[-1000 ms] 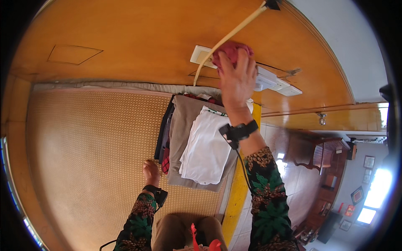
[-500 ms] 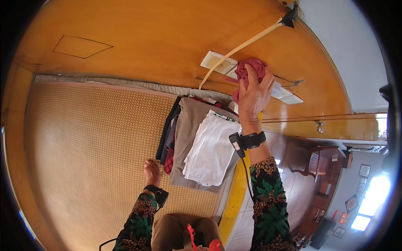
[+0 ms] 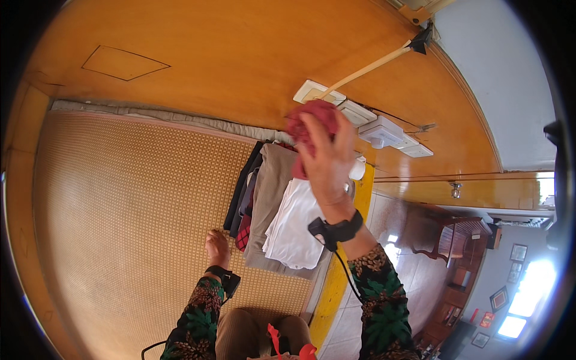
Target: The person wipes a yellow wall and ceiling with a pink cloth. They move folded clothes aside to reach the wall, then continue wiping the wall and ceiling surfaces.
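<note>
R hand (image 3: pixel 331 165) moved L, gripping crumpled red cloth (image 3: pixel 297 127); L hand (image 3: pixel 217 249) grip unclear.

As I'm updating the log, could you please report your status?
Right hand gripping red cloth; left hand on woven mat; cream cord partly behind cloth.

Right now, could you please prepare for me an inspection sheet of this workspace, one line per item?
Surface: woven mat, with a yellow edge at right.
Job's things: dark red cloth; folded clothes in a pile.
Clutter: small white object beside the pile, kind unclear.
Hands: right hand grips the cloth; left hand is left of the pile, nothing seen in it.
Cables: black cables at both forearms; pale cord across the wooden panel.
Surroundings: white wall fittings, wooden chair, bright window.
</note>
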Motion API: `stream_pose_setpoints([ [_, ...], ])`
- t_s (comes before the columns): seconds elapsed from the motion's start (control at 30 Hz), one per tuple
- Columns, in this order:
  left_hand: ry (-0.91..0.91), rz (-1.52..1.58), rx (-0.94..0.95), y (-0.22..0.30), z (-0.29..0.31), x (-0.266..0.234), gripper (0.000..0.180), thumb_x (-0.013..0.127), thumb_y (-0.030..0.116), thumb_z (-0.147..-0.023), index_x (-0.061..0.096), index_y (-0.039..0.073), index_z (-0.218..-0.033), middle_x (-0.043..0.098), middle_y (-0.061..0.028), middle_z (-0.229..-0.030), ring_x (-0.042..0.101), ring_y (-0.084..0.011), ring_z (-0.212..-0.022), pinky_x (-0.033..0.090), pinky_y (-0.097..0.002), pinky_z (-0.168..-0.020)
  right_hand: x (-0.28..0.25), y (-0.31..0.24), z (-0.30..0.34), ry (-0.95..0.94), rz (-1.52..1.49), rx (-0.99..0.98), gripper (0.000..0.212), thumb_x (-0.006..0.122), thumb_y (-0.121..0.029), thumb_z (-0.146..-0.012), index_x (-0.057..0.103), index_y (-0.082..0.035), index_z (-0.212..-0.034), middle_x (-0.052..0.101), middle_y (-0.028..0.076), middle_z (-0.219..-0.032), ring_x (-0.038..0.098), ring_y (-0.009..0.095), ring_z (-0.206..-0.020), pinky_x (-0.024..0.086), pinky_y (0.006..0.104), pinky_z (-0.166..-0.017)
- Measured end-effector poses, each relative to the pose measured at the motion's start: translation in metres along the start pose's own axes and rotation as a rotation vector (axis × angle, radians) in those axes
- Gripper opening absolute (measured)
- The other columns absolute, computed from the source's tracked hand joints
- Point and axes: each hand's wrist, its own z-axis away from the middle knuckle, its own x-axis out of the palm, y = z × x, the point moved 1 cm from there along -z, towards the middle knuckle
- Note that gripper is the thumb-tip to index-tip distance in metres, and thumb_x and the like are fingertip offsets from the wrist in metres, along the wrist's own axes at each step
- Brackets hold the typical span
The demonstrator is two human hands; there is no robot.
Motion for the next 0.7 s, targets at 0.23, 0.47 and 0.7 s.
stream_pose_setpoints([
  [0.23, 0.053, -0.023, 0.018, -0.003, -0.001, -0.003, 0.018, 0.057, 0.022, -0.1, 0.064, 0.008, -0.109, 0.057, -0.0021, -0.097, 0.065, -0.0155, -0.09, 0.056, -0.0272, -0.057, 0.032, -0.014, -0.046, -0.042, 0.128, -0.004, 0.057, 0.084, -0.008, -0.069, 0.068, -0.019, -0.123, 0.055, 0.012, -0.136, 0.059, 0.035, -0.114, 0.055, 0.0433, -0.09],
  [0.47, -0.054, 0.073, 0.003, 0.001, -0.003, 0.006, 0.07, 0.09, 0.036, -0.068, 0.059, 0.0, -0.121, 0.058, -0.009, -0.108, 0.063, -0.0216, -0.101, 0.055, -0.027, -0.078, 0.055, -0.007, -0.044, -0.006, 0.331, -0.129, 0.041, 0.075, -0.015, -0.078, 0.07, -0.015, -0.119, 0.058, 0.011, -0.136, 0.06, 0.031, -0.11, 0.054, 0.0398, -0.08],
  [0.7, -0.024, 0.2, 0.045, -0.001, 0.0, 0.017, 0.08, 0.094, 0.04, -0.062, 0.058, -0.001, -0.121, 0.057, -0.0095, -0.107, 0.061, -0.0223, -0.102, 0.055, -0.0274, -0.08, 0.04, 0.007, -0.041, -0.06, 0.441, -0.127, 0.039, 0.075, -0.016, -0.078, 0.07, -0.015, -0.117, 0.059, 0.008, -0.135, 0.059, 0.028, -0.112, 0.054, 0.0403, -0.079],
])
